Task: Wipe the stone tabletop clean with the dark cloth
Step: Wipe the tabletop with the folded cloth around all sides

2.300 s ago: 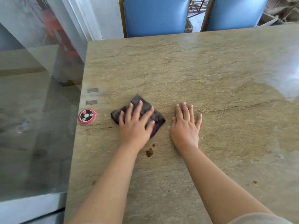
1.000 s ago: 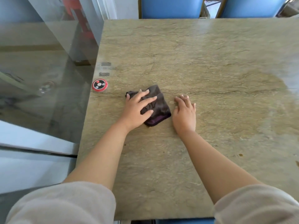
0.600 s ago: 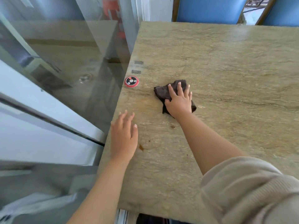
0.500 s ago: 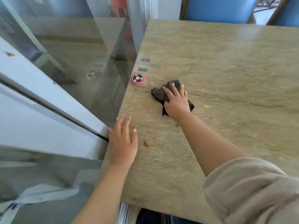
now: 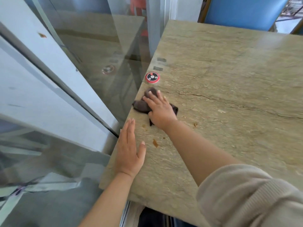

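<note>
The dark cloth (image 5: 141, 106) lies crumpled at the left edge of the stone tabletop (image 5: 229, 82). My right hand (image 5: 159, 108) presses flat on the cloth with fingers spread, and covers its middle. My left hand (image 5: 128, 153) rests flat and empty on the table's left edge, nearer to me. Small brown stains (image 5: 155, 143) mark the stone between the two hands, and another speck (image 5: 195, 124) lies right of my right wrist.
A round red and black call button (image 5: 152, 77) sits on the stone just beyond the cloth. A glass partition (image 5: 78, 66) runs close along the table's left side. A blue chair (image 5: 242, 12) stands at the far edge.
The cloth passed from my left hand to my right. My right hand has slid it left to the table's edge, toward the button. My left hand settled flat on the near left edge.
</note>
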